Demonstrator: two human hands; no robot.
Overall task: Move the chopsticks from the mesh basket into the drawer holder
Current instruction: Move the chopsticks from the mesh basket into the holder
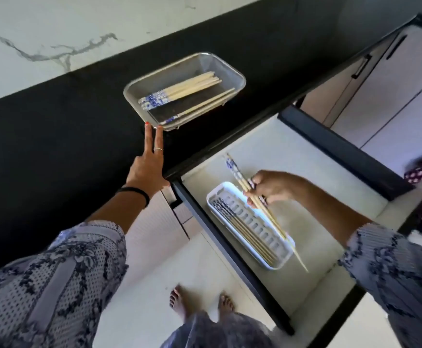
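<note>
Two bare feet [202, 301] stand on the floor below me. Over the open drawer [305, 280], my right hand [271, 188] clenches a few chopsticks [260, 204] above the white holder [279, 263], where several more already lie along its left side. Farther out on the black counter [54, 136], my left hand [147, 169] stretches flat, its straight fingertips touching the near corner of the mesh basket [132, 92]. Inside it, one bunch and a loose pair of chopsticks remain.
</note>
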